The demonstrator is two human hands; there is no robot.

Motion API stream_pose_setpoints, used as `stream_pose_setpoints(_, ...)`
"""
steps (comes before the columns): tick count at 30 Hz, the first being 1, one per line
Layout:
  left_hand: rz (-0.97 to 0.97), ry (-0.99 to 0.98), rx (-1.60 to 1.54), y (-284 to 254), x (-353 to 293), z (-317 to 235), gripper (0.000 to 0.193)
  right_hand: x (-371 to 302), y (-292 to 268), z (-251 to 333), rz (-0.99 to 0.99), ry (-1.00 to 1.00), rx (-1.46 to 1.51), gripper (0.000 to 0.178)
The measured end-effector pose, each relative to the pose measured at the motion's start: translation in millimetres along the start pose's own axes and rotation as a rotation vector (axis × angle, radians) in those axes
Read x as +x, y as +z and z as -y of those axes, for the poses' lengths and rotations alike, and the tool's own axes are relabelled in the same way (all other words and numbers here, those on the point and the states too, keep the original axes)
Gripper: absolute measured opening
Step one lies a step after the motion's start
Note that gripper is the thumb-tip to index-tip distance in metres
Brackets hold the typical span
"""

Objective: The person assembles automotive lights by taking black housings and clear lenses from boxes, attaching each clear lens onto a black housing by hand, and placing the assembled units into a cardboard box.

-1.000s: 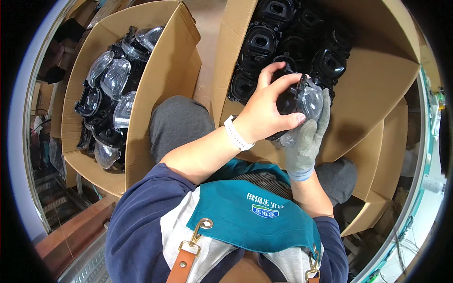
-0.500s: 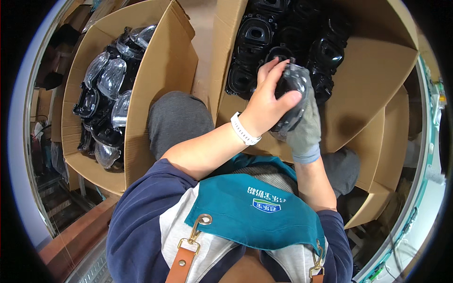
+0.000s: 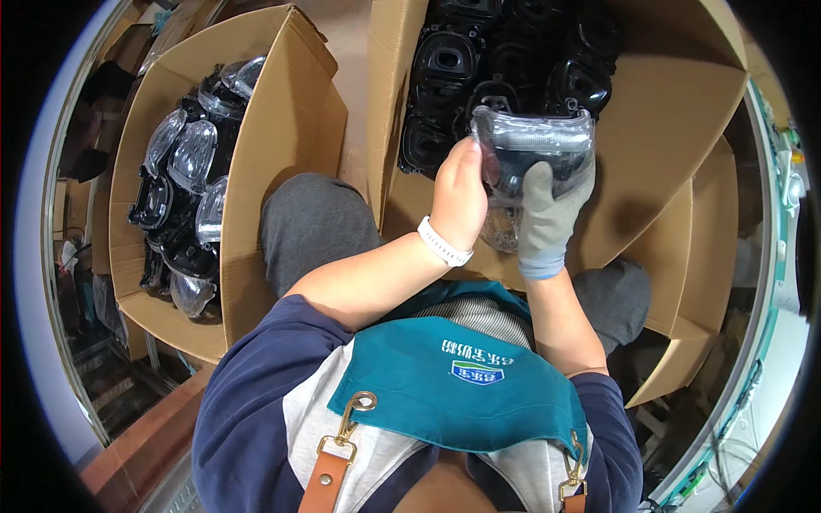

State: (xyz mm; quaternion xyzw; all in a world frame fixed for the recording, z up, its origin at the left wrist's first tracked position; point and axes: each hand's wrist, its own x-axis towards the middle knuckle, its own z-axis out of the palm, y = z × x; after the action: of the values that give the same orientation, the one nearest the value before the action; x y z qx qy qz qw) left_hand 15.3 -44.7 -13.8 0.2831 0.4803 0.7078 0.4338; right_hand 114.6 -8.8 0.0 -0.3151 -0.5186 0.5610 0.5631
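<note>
Both my hands hold up a headlight point(image 3: 540, 141) with a clear lens over a dark housing, just in front of the box on the right. My bare left hand point(image 3: 462, 190) closes on its left side, a white band round the wrist. A grey glove covers my right hand point(image 3: 552, 205), which grips the right side with the thumb across the front. Below the headlight, between the hands, shows another clear curved part point(image 3: 501, 226); whether it belongs to the same piece I cannot tell. Black lamp housings point(image 3: 447, 61) stand in rows in the large cardboard box point(image 3: 658, 128) behind.
At the left a cardboard box point(image 3: 278, 145) holds several clear-lensed headlights point(image 3: 193, 156) piled together. Another open cardboard box point(image 3: 697, 256) stands to the right of the large one. My knees point(image 3: 318, 218) are between the boxes. A teal apron point(image 3: 453, 376) covers my front.
The headlight has been turned so its clear lens now faces up toward me. My left hand has moved from over its top to its left side.
</note>
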Motion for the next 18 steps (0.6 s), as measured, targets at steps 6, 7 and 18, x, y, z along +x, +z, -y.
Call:
stream_pose_setpoints(6,-0.344,-0.459,-0.741,7.9,24.3,-8.9,0.044,-19.7,10.8,-3.8,0.056,-0.204,-0.374,0.078)
stream_pose_setpoints(7,-0.256,-0.487,-0.872,5.4,30.1,-10.7,0.047,-20.6,10.4,-2.5,0.009,-0.342,-0.411,0.069)
stream_pose_setpoints(18,-0.275,-0.442,-0.813,-0.2,30.1,-17.7,0.045,-35.1,-14.0,-6.3,-0.049,-0.21,-0.386,0.009)
